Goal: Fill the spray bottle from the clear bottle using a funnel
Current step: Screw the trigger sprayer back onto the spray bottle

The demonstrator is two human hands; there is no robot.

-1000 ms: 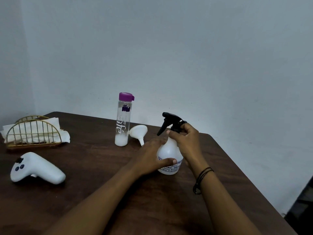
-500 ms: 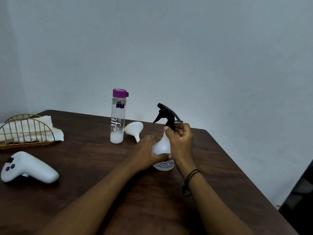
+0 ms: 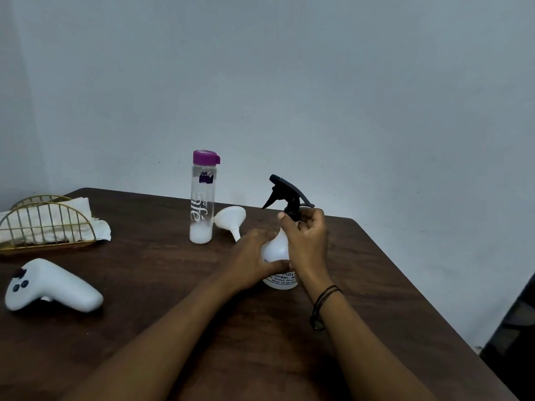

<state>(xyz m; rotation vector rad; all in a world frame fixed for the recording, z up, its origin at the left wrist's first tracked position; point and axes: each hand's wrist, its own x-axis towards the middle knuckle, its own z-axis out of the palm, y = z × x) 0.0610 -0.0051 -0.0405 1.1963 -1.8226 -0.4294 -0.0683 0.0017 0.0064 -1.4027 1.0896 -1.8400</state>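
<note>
White plastic, the spray bottle (image 3: 276, 256) stands just right of frame centre; the left hand (image 3: 252, 260) grips its body to steady it while the right hand (image 3: 307, 238) pinches the collar under the black trigger head (image 3: 285, 192), probably unscrewing it. Left of them the funnel (image 3: 230, 218) lies beside the capped clear bottle (image 3: 201, 198).

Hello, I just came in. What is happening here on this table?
A person is opening a white spray bottle. The left hand holds its body on the table, and the right hand grips the collar under the black trigger head, which is not yet off. The clear bottle, purple cap closed, holds a little white stuff at its bottom. The funnel lies on its side between the bottles, unused.
</note>
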